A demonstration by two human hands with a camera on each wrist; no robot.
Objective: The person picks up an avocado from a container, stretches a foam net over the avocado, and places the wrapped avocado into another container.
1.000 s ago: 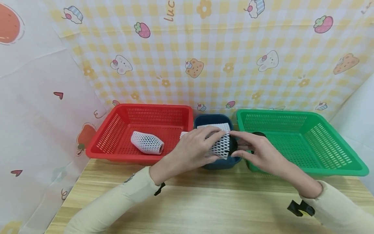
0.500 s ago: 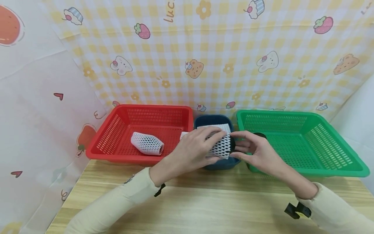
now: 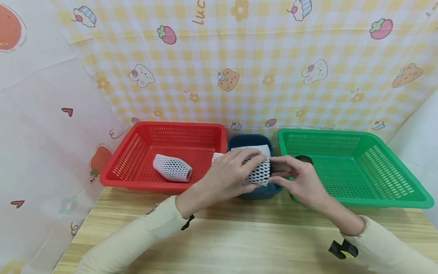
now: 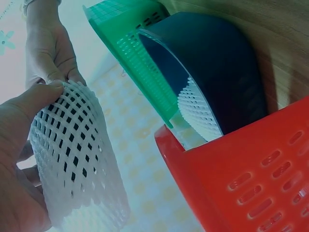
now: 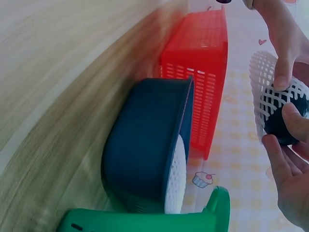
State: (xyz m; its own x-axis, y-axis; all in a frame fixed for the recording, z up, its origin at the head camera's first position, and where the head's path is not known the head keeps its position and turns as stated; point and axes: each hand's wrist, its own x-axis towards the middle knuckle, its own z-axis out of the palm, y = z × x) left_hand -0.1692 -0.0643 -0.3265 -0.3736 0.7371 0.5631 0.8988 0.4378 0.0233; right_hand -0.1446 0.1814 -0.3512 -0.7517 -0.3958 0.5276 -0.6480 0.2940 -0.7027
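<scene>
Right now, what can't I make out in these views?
Head: most of the dark object, hidden by its net sleeve and the left hand.
Head: part of the second dark object, behind the right hand.
Right wrist: most of the green basket, cut off by the bottom edge.

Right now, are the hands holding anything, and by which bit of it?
Yes, a white foam net: the left hand grips its side. The right hand holds the dark thing inside by the end showing at the opening.
</scene>
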